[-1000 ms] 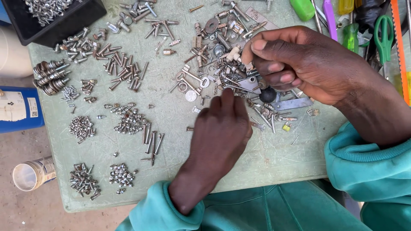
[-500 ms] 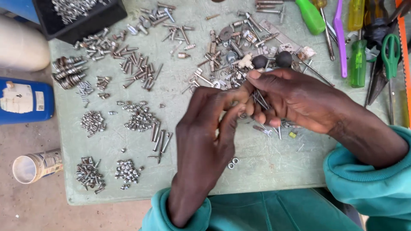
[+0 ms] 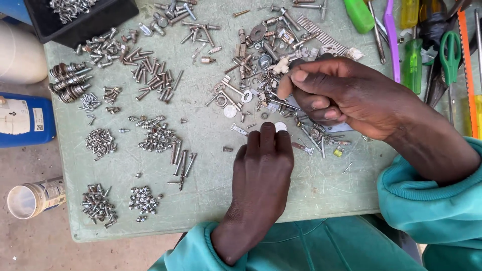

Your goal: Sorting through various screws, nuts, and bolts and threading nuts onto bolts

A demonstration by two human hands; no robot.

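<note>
On the scratched pale green table [image 3: 211, 200], the left hand [image 3: 261, 175] presses flat fingertips on a small round silver washer [image 3: 280, 126]; the right hand [image 3: 346, 98] pinches mixed metal hardware [image 3: 261, 65]. Light, stiff, slippery; probably best taken by its rim.

A blue container [image 3: 25, 120] with a white rectangular label [image 3: 20, 116] stands left of the tabletop [image 3: 211, 200]. Below it lies a labelled white tube [image 3: 35, 198].

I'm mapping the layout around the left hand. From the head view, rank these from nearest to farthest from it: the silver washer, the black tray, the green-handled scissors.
From the left hand:
1. Silver washer, at its fingertips.
2. Green-handled scissors, upper right among the tools.
3. Black tray, top left corner.
</note>
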